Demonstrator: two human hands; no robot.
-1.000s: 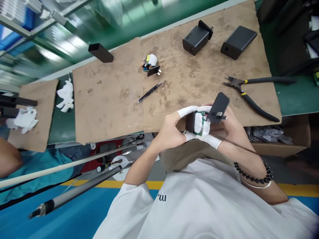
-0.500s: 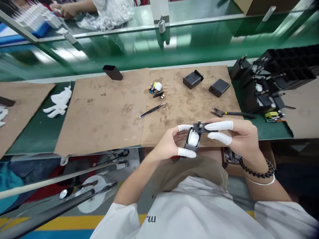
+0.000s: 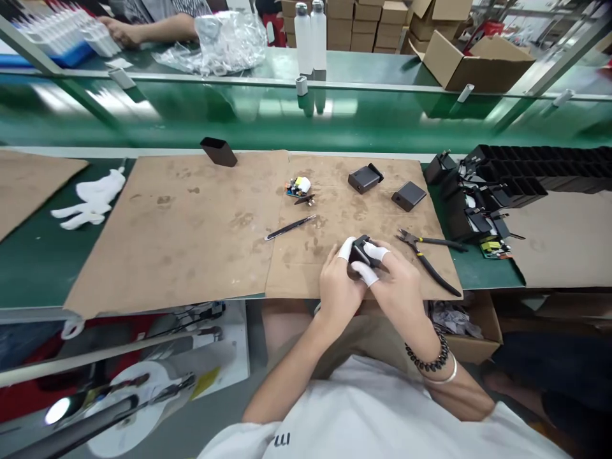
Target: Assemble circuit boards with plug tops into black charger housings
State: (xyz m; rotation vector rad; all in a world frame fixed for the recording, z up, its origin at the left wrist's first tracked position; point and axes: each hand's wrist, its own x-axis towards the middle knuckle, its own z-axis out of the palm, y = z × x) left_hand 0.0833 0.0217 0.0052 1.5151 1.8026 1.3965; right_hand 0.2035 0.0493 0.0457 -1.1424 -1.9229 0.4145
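Near the cardboard's front edge, my left hand (image 3: 338, 285) and my right hand (image 3: 398, 280) are both closed around a black power adapter (image 3: 359, 250). White finger cots cover several fingertips, and those of my right hand press on the adapter's top. Much of the adapter is hidden by my fingers. To its right lie diagonal cutters (image 3: 419, 245) with black and yellow handles, jaws pointing away. Tweezers (image 3: 290, 227) rest to the left of my hands. Behind them is a bare circuit board (image 3: 298, 186) with a black plug plate (image 3: 305, 199) beside it.
Two black adapters (image 3: 365, 178) (image 3: 408, 196) lie at the back right of the cardboard sheet (image 3: 215, 255). An empty black case (image 3: 218, 152) stands back left. Rows of black cases (image 3: 516, 169) fill the right side. White gloves (image 3: 93, 197) lie left. Across the bench, another person's hand (image 3: 122, 32) shows.
My hands have come together around the adapter; the plug plate, held apart from its open end before, now sits against it. The view has shifted, showing more of the far bench.
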